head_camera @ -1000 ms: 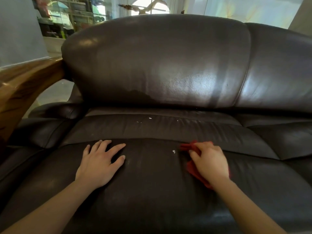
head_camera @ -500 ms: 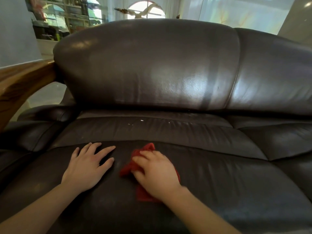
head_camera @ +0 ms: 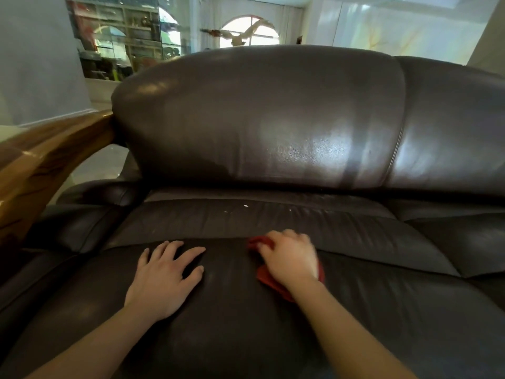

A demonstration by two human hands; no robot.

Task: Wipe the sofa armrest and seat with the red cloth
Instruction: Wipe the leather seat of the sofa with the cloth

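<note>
A dark brown leather sofa fills the view, with its seat cushion (head_camera: pixel 232 324) in front of me. My right hand (head_camera: pixel 289 258) presses the red cloth (head_camera: pixel 266 279) flat on the seat near the cushion's fold; most of the cloth is hidden under the hand. Spread flat on the seat to the left lies my left hand (head_camera: pixel 164 277), holding nothing. The wooden armrest (head_camera: pixel 35 170) curves along the left side above a padded leather arm (head_camera: pixel 82 222).
The tall backrest (head_camera: pixel 259 119) rises behind the seat. A few white specks (head_camera: pixel 246 205) lie on the rear seat panel. A second seat cushion (head_camera: pixel 464 242) continues to the right. Shelves and an arched window stand behind the sofa.
My right hand slid the cloth leftward toward my left hand, then back to the right. The left hand stayed flat on the seat.
</note>
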